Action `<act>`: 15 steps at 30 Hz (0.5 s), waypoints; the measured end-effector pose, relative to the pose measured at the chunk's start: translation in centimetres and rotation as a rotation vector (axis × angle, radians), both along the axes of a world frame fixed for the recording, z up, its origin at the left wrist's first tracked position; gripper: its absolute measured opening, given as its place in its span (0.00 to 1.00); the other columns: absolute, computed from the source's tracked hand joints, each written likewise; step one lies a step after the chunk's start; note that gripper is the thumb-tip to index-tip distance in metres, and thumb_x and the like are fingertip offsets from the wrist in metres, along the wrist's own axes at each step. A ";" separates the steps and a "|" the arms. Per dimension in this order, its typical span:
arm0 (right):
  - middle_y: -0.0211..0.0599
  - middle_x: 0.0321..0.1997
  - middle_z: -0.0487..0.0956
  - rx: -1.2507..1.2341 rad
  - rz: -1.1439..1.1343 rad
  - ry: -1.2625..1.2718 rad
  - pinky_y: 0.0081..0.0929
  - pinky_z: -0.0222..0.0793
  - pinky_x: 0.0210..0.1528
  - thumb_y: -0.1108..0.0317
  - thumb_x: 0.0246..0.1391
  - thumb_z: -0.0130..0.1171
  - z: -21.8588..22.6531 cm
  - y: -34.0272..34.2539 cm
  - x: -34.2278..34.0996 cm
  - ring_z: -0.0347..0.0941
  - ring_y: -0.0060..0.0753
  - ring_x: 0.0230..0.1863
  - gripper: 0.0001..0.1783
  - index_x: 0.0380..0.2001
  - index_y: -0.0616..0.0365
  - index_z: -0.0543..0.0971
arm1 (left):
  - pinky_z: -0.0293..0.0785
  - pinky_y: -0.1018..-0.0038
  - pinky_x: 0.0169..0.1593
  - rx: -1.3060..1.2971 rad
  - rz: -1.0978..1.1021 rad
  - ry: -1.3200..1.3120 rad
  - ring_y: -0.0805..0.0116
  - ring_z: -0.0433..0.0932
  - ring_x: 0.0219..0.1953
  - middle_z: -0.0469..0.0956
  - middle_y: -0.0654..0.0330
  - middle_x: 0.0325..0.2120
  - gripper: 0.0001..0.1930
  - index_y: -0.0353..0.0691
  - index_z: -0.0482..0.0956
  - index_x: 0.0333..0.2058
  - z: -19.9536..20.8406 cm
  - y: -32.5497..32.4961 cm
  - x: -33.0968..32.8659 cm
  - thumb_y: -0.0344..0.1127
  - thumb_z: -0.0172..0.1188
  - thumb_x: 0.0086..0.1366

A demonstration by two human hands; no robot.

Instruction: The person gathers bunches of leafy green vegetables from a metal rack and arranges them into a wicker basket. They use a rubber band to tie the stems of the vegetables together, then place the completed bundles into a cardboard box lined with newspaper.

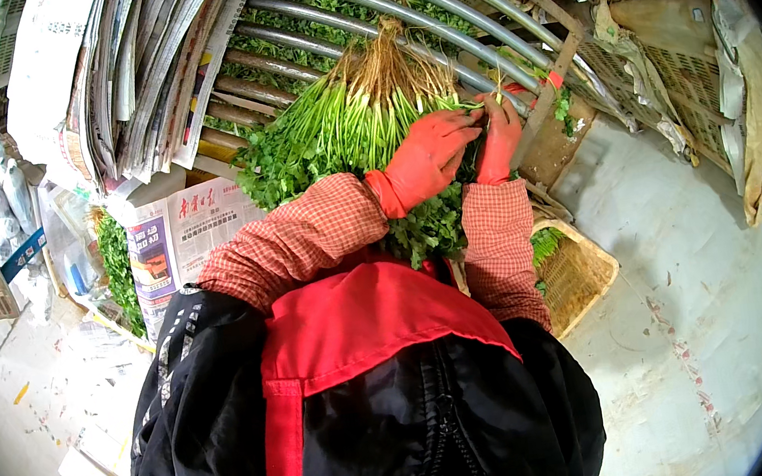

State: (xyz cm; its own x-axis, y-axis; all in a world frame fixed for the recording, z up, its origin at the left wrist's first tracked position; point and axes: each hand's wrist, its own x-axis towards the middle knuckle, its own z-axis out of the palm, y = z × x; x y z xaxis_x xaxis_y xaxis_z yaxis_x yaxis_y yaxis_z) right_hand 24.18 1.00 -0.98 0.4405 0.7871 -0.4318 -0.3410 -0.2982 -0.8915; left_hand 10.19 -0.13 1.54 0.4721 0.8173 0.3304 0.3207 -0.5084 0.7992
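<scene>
A fanned heap of rooted leafy greens, which look like coriander, lies on a rack of metal bars. The pale brown roots point away from me and the leaves spread left and nearer. Both my hands wear orange-red gloves and meet at the heap's right side. My left hand is closed, its fingertips against a thin stem. Just right of it, my right hand pinches a small coriander sprig with its fingers pointing up. More dark leaves hang below my wrists, partly hidden by my sleeves.
A thick stack of newspapers leans at the rack's left, with a newspaper sheet below it. On the floor to the right stands a yellowish basket with greens in it. Plastic crates line the far right. Greens also lie beneath the bars.
</scene>
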 end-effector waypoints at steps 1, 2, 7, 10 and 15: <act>0.27 0.22 0.73 0.026 0.002 0.020 0.18 0.58 0.23 0.71 0.56 0.53 0.1 0.0 -0.1 0.63 0.17 0.20 0.06 0.32 0.62 0.76 | 0.65 0.61 0.56 -0.061 0.013 -0.043 0.50 0.70 0.53 0.72 0.49 0.50 0.22 0.35 0.72 0.47 0.3 0.0 0.1 0.25 0.58 0.51; 0.27 0.22 0.73 0.052 0.004 0.040 0.18 0.58 0.23 0.71 0.56 0.54 0.2 0.0 -0.2 0.63 0.17 0.20 0.06 0.32 0.62 0.76 | 0.65 0.61 0.57 -0.121 0.026 -0.086 0.50 0.69 0.53 0.71 0.49 0.50 0.22 0.35 0.71 0.48 0.6 0.0 0.4 0.25 0.57 0.52; 0.24 0.21 0.71 0.010 -0.078 -0.052 0.14 0.50 0.18 0.73 0.56 0.55 1.6 -1.8 -1.1 0.59 0.13 0.18 0.06 0.35 0.64 0.78 | 0.61 0.60 0.61 -0.426 0.143 -0.334 0.47 0.67 0.56 0.70 0.45 0.51 0.22 0.34 0.70 0.51 0.5 0.9 1.4 0.43 0.53 0.64; 0.23 0.20 0.70 -0.063 0.086 -0.086 0.15 0.46 0.15 0.74 0.55 0.55 5.5 -4.6 -0.1 0.56 0.12 0.14 0.06 0.35 0.64 0.78 | 0.58 0.56 0.61 -0.203 -0.105 0.100 0.46 0.67 0.56 0.72 0.44 0.48 0.24 0.34 0.72 0.49 -1.3 1.1 0.6 0.50 0.51 0.64; 0.32 0.23 0.76 0.317 0.000 0.038 0.16 0.50 0.16 0.72 0.56 0.52 10.1 -7.1 13.4 0.56 0.14 0.12 0.09 0.40 0.58 0.78 | 0.55 0.54 0.63 -0.112 -0.195 0.273 0.45 0.66 0.56 0.73 0.45 0.47 0.26 0.33 0.73 0.47 -1.2 0.6 0.1 0.52 0.53 0.61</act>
State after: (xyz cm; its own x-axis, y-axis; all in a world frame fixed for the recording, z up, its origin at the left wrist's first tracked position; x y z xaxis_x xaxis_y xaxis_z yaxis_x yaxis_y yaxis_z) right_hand 37.55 -6.07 9.12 0.4289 0.8849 -0.1814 -0.3762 -0.0075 -0.9265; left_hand 10.34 0.46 0.30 0.6815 0.7270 0.0839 0.4358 -0.4952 0.7515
